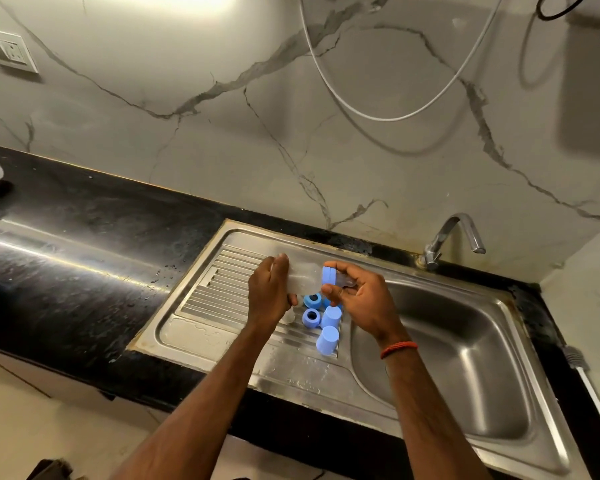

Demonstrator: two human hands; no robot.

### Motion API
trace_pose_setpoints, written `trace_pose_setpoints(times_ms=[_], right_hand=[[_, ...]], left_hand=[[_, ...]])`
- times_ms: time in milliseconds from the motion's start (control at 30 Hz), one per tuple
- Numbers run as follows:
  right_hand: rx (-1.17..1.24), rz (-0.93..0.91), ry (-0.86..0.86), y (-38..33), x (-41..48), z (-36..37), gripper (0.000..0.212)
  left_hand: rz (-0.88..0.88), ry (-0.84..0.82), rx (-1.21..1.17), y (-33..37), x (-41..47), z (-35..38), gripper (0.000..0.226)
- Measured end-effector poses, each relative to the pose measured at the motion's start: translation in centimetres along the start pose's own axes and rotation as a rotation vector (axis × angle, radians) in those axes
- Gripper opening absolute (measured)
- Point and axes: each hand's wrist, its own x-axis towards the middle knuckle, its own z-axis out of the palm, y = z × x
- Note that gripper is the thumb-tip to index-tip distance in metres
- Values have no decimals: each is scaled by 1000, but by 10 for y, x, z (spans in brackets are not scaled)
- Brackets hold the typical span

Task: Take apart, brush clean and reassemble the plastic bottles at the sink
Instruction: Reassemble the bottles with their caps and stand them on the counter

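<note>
A smooth, translucent plastic bottle [303,279] is held sideways above the ribbed steel drainboard [208,289]. Its base is gripped by the left hand [269,292] at nine o'clock. Its blue collar [328,275] is pinched by the right hand [357,296] at three. Cylindrical blue caps [327,340] lie at six.

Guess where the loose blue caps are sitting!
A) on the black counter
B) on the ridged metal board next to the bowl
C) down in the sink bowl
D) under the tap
B: the blue caps stand on the ridged draining board beside the sink bowl, while the left hand grips the clear bottle and the right hand pinches its blue ring.
</note>
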Motion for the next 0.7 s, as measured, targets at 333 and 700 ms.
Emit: trace_pose_setpoints(times_ms=[333, 700], right_hand=[[66, -43, 45, -6, 1, -13, 46], [-114, -68, -62, -14, 11, 10, 46]], left_hand=[[52, -121, -61, 11, 5, -9, 14], [263, -513, 310, 3, 11, -51, 65]])
